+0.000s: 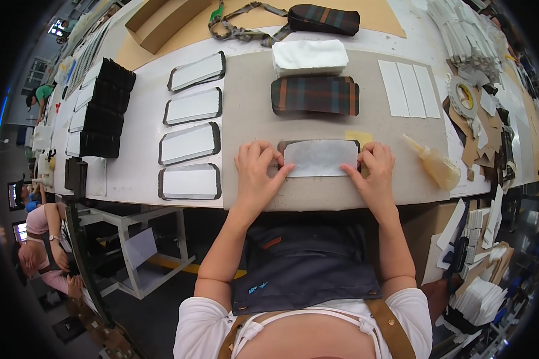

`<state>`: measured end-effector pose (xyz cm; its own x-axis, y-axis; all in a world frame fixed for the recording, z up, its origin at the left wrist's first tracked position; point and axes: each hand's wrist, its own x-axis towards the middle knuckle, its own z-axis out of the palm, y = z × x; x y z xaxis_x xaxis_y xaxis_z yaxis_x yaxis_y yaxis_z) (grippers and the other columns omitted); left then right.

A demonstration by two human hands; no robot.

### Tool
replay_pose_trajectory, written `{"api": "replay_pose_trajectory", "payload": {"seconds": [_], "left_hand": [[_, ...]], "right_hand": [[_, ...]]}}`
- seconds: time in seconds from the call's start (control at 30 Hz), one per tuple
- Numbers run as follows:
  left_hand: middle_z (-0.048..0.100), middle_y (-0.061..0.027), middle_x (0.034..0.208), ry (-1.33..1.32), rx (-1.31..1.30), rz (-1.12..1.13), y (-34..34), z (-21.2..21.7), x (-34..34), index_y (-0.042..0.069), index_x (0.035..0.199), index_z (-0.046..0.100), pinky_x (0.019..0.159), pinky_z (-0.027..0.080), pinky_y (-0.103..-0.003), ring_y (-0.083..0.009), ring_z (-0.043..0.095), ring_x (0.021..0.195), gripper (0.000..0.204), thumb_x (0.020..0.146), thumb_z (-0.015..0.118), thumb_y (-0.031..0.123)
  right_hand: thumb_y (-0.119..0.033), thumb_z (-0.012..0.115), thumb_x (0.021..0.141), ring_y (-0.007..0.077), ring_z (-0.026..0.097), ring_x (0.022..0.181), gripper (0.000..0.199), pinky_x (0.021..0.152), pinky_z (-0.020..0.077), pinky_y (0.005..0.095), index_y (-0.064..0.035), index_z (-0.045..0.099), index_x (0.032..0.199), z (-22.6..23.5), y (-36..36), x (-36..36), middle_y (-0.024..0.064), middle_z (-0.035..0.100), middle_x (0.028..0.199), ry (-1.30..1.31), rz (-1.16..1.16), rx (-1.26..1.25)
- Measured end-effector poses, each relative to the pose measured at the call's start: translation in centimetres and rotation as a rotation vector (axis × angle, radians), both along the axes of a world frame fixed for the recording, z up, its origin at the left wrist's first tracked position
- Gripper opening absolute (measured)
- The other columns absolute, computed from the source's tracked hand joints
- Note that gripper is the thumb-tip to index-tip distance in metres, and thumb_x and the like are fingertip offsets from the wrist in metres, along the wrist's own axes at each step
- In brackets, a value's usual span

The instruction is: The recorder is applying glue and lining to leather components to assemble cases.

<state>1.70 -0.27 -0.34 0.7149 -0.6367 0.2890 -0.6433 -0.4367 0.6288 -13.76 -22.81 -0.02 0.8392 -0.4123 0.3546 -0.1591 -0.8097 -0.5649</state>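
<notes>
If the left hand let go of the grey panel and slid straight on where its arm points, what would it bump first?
Probably the left end of the nearer dark plaid stack, beyond the grey panel. The left hand might only clip a corner; depth is unclear.

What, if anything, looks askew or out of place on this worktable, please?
Mainly the right side: brown scraps lie jumbled beside a tape roll, untidy compared with the neatly aligned white strips. The farthest dark-edged panel in the column of four also looks slanted, though lens bending may exaggerate that. No spill is evident.
</notes>
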Motion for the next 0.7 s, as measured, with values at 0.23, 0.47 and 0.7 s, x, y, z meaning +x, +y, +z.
{"api": "replay_pose_trajectory", "payload": {"seconds": [0.23,0.47,0.7], "left_hand": [[0.059,-0.0045,0.108,-0.021,0.05,0.005,0.1,0.0,0.0,0.011,0.102,0.066,0.099,0.034,-0.042,-0.0266,0.05,0.109,0.033,0.079,0.086,0.022],[0.051,-0.0139,0.144,-0.128,0.074,0.001,-0.4,0.6,-0.1,0.022,0.136,0.068,0.114,0.03,-0.052,-0.0359,0.042,0.135,0.056,0.082,0.083,0.021],[0.035,-0.0167,0.164,-0.224,0.168,-0.116,-0.2,0.2,0.1,0.03,0.123,0.078,0.122,0.019,-0.059,-0.044,0.023,0.153,0.035,0.089,0.076,0.02]], "right_hand": [[-0.024,0.086,0.079,0.0278,0.05,0.098,0.033,0.09,0.0351,0.0413,-0.0057,0.06,0.091,-0.1,0.1,0.0,0.0084,0.054,0.1,0.012,0.003,-0.026],[-0.017,0.082,0.083,0.0272,0.052,0.104,0.039,0.094,0.0364,0.0427,-0.0111,0.071,0.12,1.0,0.9,0.3,0.009,0.052,0.116,-0.04,-0.004,0.003],[-0.011,0.077,0.085,0.0275,0.051,0.108,0.035,0.095,0.0368,0.0428,-0.0179,0.075,0.119,0.4,0.7,0.3,0.0078,0.052,0.115,0.062,0.05,-0.171]]}}
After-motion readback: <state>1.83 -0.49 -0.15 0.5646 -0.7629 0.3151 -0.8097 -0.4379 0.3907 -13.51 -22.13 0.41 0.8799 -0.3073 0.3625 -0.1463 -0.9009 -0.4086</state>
